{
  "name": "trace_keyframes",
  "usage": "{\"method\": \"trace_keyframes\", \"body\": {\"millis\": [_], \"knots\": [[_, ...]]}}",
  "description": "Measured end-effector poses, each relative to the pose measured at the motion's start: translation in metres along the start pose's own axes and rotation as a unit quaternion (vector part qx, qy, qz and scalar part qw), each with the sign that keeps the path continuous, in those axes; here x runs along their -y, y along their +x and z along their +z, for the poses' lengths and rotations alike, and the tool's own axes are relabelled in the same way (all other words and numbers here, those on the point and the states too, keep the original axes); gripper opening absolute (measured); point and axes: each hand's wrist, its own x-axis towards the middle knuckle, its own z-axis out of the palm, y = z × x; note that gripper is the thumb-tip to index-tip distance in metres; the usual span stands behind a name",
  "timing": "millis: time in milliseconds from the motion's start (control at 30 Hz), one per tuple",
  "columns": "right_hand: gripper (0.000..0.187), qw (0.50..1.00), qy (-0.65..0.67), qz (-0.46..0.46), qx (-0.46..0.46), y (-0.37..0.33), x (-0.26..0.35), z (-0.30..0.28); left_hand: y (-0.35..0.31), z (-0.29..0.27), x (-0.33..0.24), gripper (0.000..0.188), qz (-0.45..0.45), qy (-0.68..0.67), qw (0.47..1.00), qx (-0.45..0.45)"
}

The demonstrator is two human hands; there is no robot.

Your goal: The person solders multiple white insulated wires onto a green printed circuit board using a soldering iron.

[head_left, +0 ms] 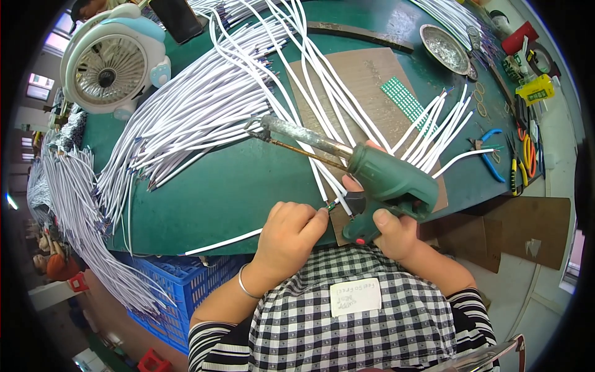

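My right hand [398, 234] is wrapped round the handle of a green soldering gun [393, 180]. Its long metal barrel and thin brownish rod point to the upper left, over the table. Close by on the left, the thumb and fingers of my left hand [288, 232] are pinched on a white cable [226, 242], which trails out to the left along the table's front edge. A small green piece shows just past those fingertips; its kind is too small to tell. Several white cables [331, 108] run from the far side toward the gun, and their near ends are partly hidden behind it.
A large pile of white cables [204, 93] covers the left, beside a fan [106, 77]. A green circuit-board panel [406, 102] lies on cardboard [372, 71]. Further right are a metal bowl [445, 48] and blue-handled pliers [491, 166]. A blue crate [186, 291] stands below the table.
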Motion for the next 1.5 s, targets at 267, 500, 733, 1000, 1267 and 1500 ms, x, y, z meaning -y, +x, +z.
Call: {"method": "trace_keyframes", "body": {"millis": [267, 500, 733, 1000, 1267, 1500], "knots": [[0.046, 0.989, -0.066, 0.133, -0.020, -0.055, 0.032, -0.028, -0.006, 0.002, 0.002, 0.022, 0.018, 0.027, 0.999, -0.015], [0.049, 0.997, -0.068, -0.007, -0.038, -0.135, -0.009, -0.078, -0.005, 0.003, 0.002, 0.022, 0.014, 0.010, 0.999, -0.031], [0.046, 0.979, -0.173, -0.083, 0.068, -0.128, -0.016, -0.086, -0.001, 0.006, 0.002, 0.022, -0.007, -0.006, 0.998, -0.056], [0.034, 0.986, -0.139, -0.069, 0.053, -0.130, -0.015, -0.083, -0.002, 0.006, 0.001, 0.020, -0.027, -0.013, 0.998, -0.059], [0.037, 0.987, -0.125, -0.061, 0.076, -0.133, -0.022, -0.092, -0.001, 0.005, 0.000, 0.019, -0.051, -0.023, 0.998, -0.043], [0.041, 0.958, -0.283, -0.026, 0.044, -0.137, -0.007, -0.086, -0.003, 0.005, 0.001, 0.019, -0.030, -0.016, 0.998, -0.049]]}}
